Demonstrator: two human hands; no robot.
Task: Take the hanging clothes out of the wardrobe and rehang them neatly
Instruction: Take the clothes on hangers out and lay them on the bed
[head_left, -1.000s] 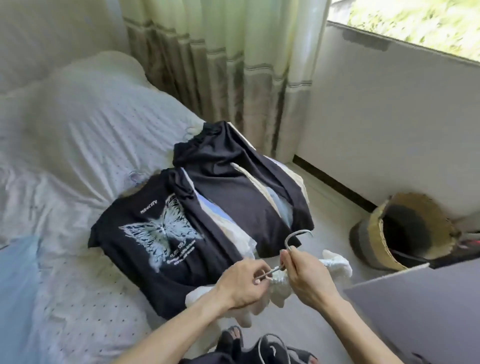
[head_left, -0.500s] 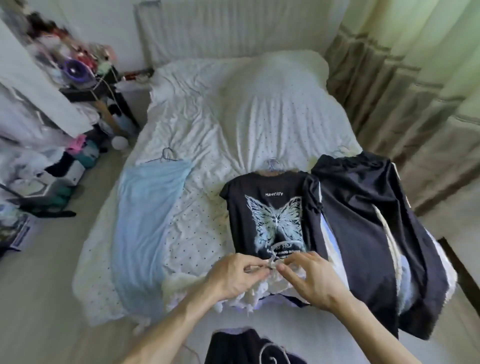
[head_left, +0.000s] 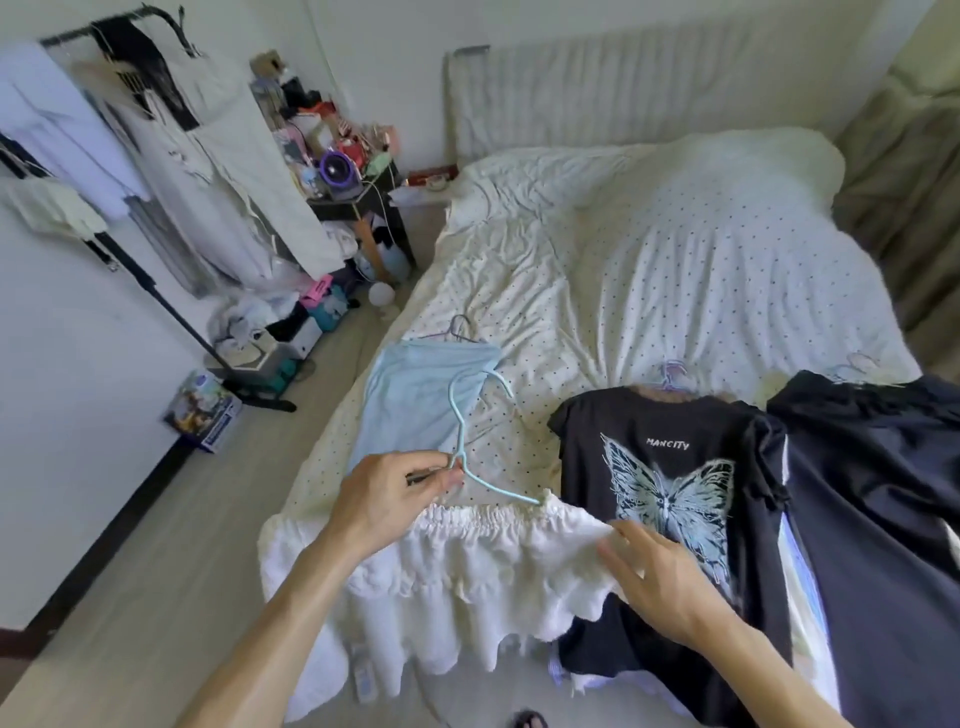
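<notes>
Fingers (head_left: 444, 474) of left hand (head_left: 384, 499) pinching pale blue hanger (head_left: 459, 441) at its neck, right hand (head_left: 670, 582) flat and loose on white ruffled skirt (head_left: 467, 571) draped over bed (head_left: 675, 270) edge, seemingly mid-rehanging, likely next threading hanger arm into the waistband.

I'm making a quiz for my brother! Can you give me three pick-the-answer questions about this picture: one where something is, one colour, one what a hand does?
1. Where is the pale blue top? A on the bed, left of the black T-shirt; B on the floor; C on the rail.
2. What colour is the hanger in the left hand? A pink; B black; C light blue.
3. What is the right hand doing? A gripping a hanger; B lying flat on the white skirt; C waving in the air.
Answers: 1 A: it lies spread on the bed. 2 C: the hook is light blue. 3 B: straight fingers rest on the skirt.
</notes>
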